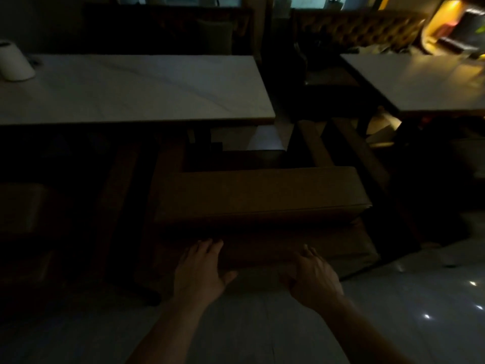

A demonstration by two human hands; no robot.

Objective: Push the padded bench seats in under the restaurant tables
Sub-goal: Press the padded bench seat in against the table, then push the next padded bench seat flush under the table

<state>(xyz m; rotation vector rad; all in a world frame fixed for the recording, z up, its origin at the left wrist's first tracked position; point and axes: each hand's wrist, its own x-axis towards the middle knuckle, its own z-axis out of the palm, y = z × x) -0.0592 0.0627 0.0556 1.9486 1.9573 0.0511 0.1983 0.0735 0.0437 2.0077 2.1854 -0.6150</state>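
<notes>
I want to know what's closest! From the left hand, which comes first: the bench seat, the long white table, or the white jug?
1. Bench seat: just ahead of the left hand, at the fingers.
2. Long white table: beyond the seat, farther ahead.
3. White jug: on the table's far left corner, farthest.

Super dim and grainy overall, warm yellow lamp glow point(451, 11) top right, glare dots on the floor point(446, 298), wide-angle warping at the edges

Two bare forearms, left hand point(200, 269), right hand point(313, 278), no sleeves, rings or watch visible
</notes>
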